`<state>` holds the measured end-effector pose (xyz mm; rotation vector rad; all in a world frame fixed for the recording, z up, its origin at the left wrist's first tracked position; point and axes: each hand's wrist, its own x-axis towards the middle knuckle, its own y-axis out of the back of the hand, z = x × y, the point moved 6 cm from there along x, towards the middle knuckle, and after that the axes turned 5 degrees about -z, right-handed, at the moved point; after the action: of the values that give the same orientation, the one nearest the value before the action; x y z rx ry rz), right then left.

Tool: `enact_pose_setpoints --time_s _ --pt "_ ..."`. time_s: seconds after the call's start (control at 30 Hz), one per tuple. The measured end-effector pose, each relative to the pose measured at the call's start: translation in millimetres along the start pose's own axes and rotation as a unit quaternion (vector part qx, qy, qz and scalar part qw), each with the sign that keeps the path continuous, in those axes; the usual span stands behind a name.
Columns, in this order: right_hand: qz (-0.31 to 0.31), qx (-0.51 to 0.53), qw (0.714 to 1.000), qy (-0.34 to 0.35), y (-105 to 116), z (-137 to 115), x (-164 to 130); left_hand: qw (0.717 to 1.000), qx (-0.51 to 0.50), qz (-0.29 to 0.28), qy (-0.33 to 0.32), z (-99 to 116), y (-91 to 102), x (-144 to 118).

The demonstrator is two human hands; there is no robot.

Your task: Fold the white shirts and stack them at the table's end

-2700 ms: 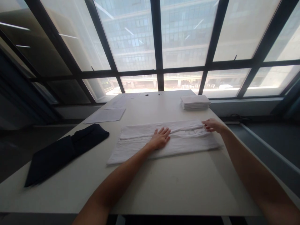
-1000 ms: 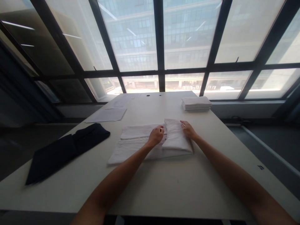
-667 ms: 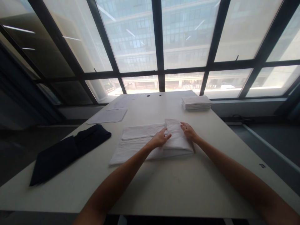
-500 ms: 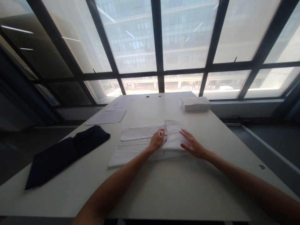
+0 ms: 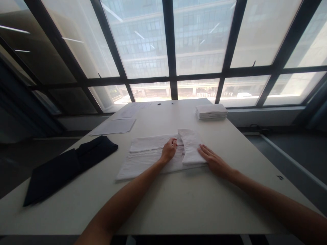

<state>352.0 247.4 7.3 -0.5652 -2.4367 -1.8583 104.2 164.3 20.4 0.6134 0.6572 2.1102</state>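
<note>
A long white folded cloth garment (image 5: 145, 160) lies across the middle of the table, its kind not clear. Its right end is turned over to the left as a flap (image 5: 190, 148), with a loose, slightly raised edge. My left hand (image 5: 169, 149) rests on the garment just left of that edge. Its fingers are curled in, and no cloth shows between them. On the flap's right side lies my right hand (image 5: 211, 159), fingers stretched out and flat against the fabric. It grips nothing.
A dark navy folded garment (image 5: 68, 170) lies on the white table (image 5: 163, 204) at the left. Paper sheets (image 5: 114, 126) sit behind it. A stack of folded white cloths (image 5: 211, 111) stands at the back right, before the large windows (image 5: 148, 41).
My left hand has come away from the flap's edge, which now stands a little to its right. My right hand has moved slightly right and flattened on the flap. The view has shifted slightly.
</note>
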Motion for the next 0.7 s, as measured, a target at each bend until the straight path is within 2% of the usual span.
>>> enact_pose_setpoints --time_s 0.17,0.27,0.4,0.5,0.6,0.7 --pt "-0.054 -0.023 0.998 0.019 3 2 -3 1.0 0.005 -0.006 -0.013 3 -0.3 -1" --pt "-0.065 -0.027 0.997 0.018 3 0 -1 1.0 -0.006 -0.006 -0.003 2 1.0 0" --pt "-0.062 -0.039 0.997 0.0 4 -3 0 0.993 -0.074 -0.071 0.06 -1 -1.8 7" --pt "-0.059 -0.048 0.997 0.004 2 -5 1 0.983 -0.115 -0.106 0.097 6 -2.4 22" --pt "-0.053 -0.046 0.997 0.018 1 -6 1 0.984 -0.101 -0.073 0.128 14 -0.1 46" --pt "-0.058 -0.043 0.997 0.016 1 -4 0 0.983 -0.088 -0.056 0.149 20 -6.3 70"
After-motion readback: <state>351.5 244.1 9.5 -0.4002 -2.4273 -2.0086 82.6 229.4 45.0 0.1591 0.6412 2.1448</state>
